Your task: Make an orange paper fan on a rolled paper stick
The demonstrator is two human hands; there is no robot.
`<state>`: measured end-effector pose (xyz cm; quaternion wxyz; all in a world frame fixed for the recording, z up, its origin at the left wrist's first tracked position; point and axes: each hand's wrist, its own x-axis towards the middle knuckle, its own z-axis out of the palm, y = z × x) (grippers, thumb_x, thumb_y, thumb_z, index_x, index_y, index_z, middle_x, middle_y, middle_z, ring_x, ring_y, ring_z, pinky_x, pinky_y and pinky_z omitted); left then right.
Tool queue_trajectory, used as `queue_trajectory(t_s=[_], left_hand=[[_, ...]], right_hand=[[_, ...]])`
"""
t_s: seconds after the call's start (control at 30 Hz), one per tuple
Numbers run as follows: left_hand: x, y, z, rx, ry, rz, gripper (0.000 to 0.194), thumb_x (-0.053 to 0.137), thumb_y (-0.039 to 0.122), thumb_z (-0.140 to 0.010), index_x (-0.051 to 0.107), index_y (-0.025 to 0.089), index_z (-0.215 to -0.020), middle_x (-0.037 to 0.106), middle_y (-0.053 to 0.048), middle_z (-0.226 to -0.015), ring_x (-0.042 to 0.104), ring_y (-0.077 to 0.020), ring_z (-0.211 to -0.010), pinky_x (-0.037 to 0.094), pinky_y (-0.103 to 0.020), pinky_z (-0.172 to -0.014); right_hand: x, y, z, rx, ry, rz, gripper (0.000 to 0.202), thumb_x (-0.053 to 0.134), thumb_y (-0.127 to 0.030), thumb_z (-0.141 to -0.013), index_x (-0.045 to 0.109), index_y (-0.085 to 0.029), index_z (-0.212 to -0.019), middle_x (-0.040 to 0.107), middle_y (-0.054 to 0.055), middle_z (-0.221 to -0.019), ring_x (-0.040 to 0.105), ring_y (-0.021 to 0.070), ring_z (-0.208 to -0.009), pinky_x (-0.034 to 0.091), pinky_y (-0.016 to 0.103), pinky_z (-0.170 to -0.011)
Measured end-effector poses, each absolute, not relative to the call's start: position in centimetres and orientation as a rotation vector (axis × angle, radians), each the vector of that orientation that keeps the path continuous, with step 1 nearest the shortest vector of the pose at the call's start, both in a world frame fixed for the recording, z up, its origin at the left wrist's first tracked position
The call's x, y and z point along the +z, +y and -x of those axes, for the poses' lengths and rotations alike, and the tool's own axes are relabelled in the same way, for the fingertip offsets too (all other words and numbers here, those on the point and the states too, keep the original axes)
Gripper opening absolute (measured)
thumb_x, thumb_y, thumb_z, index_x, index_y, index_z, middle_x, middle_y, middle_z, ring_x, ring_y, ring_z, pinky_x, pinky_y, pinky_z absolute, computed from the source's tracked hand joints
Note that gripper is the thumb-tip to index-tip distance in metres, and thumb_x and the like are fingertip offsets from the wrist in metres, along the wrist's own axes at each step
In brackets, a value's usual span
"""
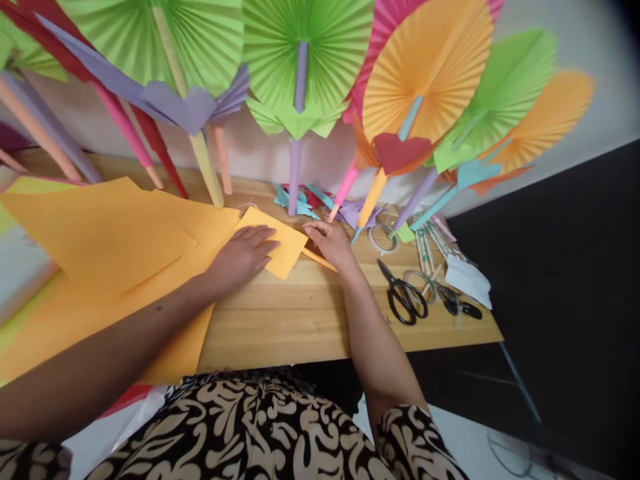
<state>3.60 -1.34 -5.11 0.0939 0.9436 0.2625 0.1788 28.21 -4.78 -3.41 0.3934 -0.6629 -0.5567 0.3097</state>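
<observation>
A small orange piece of paper (286,248) lies on the wooden table in front of me. My left hand (245,257) rests flat on its left part, fingers stretched out toward the right. At the paper's upper right corner is my right hand (327,240), its fingers curled and drawn together; whether they pinch the corner I cannot make out. A narrow orange strip (320,259) shows beneath my right wrist. Large orange sheets (115,233) are spread to the left, partly under my left forearm.
Black-handled scissors (403,293) lie on the table (280,320) at right, near a roll of tape (383,239) and a smaller dark tool (457,303). Paper scraps (295,200) lie at the back. Pleated paper fans on rolled sticks, such as a green fan (307,60), stand along the wall.
</observation>
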Motion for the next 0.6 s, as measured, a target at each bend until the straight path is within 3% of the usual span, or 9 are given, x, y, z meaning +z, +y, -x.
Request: queue_trajectory(t_s=[0.23,0.43,0.6], left_hand=[[-5.0,-1.5,-3.8,0.548,0.801,-2.796,0.036,0.043,0.025,-0.099,0.068,0.013,-0.123,0.057,-0.018,-0.141,0.051,-0.0338,-0.133,0.041,-0.055,-0.112],[-5.1,-1.7,-4.0,0.587,0.822,-2.795,0.033,0.044,0.025,-0.099,0.07,0.015,-0.117,0.058,-0.018,-0.137,0.054,-0.0334,-0.128,0.043,-0.054,-0.11],[-5.3,-1.4,-3.9,0.557,0.755,-2.807,0.031,0.046,0.025,-0.099,0.07,0.009,-0.112,0.057,-0.023,-0.137,0.052,-0.0353,-0.13,0.043,-0.054,-0.111]], right_hand=[[-1.2,-6.2,-26.7,0.638,-1.6,1.743,0.026,0.059,-0.04,-0.091,0.078,-0.023,-0.092,0.076,-0.001,-0.084,0.066,0.018,-0.077,0.043,0.027,-0.068],[0.3,-8.5,-21.6,0.172,-2.152,1.874,0.029,0.052,-0.04,-0.099,0.073,-0.02,-0.1,0.075,0.009,-0.097,0.066,0.0257,-0.093,0.045,0.036,-0.079],[0.6,-9.7,-19.6,0.152,-2.358,1.951,0.032,0.053,-0.038,-0.099,0.066,-0.015,-0.117,0.072,0.014,-0.104,0.065,0.0287,-0.098,0.048,0.04,-0.079]])
